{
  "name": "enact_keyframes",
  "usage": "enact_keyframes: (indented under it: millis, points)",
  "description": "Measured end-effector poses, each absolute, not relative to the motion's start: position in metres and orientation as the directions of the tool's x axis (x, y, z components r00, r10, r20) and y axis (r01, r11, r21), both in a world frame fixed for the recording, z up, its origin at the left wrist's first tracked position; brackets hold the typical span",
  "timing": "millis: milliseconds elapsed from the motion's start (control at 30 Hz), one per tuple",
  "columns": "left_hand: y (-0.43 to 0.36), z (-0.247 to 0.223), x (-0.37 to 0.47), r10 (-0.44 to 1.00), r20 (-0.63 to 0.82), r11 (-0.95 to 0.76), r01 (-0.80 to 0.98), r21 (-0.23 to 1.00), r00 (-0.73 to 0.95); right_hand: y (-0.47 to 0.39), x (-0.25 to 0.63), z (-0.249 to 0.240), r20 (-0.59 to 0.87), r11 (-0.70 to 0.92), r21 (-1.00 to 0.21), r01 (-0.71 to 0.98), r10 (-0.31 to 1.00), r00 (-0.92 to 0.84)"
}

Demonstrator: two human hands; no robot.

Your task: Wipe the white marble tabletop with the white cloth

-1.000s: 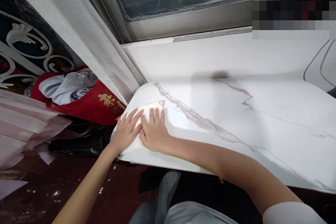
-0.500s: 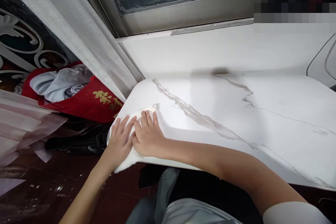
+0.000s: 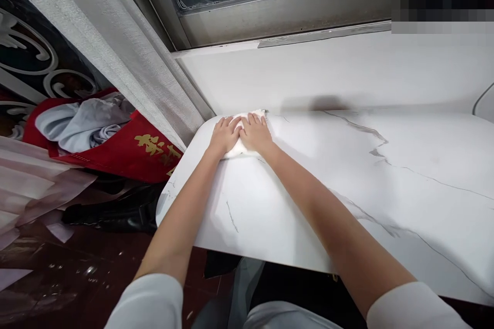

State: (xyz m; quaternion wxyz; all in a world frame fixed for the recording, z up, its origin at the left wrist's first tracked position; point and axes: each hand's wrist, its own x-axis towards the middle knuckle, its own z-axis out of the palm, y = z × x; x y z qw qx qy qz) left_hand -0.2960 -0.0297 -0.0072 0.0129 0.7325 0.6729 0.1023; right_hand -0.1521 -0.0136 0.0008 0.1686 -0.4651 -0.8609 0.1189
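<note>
A white cloth (image 3: 239, 152) lies flattened on the white, grey-veined tabletop (image 3: 266, 211), close to the wall at the far left corner. My left hand (image 3: 224, 136) presses down on its left part, fingers stretched out and lying flat. Beside it, my right hand (image 3: 256, 132) rests flat on the cloth with its fingers extended too. Both hands nearly touch at the thumbs and cover much of the cloth. Neither one is closed around it.
Behind the table stands a white wall panel beneath a metal window frame (image 3: 285, 13). A pale curtain (image 3: 127, 46) hangs at the left corner. Past it are a red bag (image 3: 127, 151) with bundled grey cloth (image 3: 83, 121) and a black object (image 3: 111, 211) on the floor.
Both hands have slid the cloth away from the table's near left edge to the far edge by the wall. Both arms now reach further forward.
</note>
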Motion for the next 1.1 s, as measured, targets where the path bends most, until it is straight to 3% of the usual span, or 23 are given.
enact_keyframes:
  millis: [200, 567, 767, 1100]
  points:
    - [-0.005, -0.003, -0.275, 0.989, 0.140, 0.007, 0.977, 0.214, -0.038, 0.008, -0.140, 0.003, 0.185, 0.511, -0.359, 0.781, 0.859, -0.478]
    - [-0.037, 0.005, -0.256, 0.993, 0.096, 0.056, 0.987, 0.149, -0.071, -0.014, -0.127, 0.001, 0.190, 0.524, -0.297, 0.798, 0.852, -0.489]
    - [-0.083, 0.008, -0.240, 0.997, 0.060, 0.033, 0.991, 0.129, -0.041, -0.057, -0.110, 0.000, 0.193, 0.541, -0.261, 0.799, 0.840, -0.506]
    - [-0.214, -0.009, -0.219, 0.983, 0.184, -0.020, 0.997, 0.080, 0.005, -0.173, -0.070, -0.002, 0.242, 0.688, -0.290, 0.666, 0.726, -0.644]
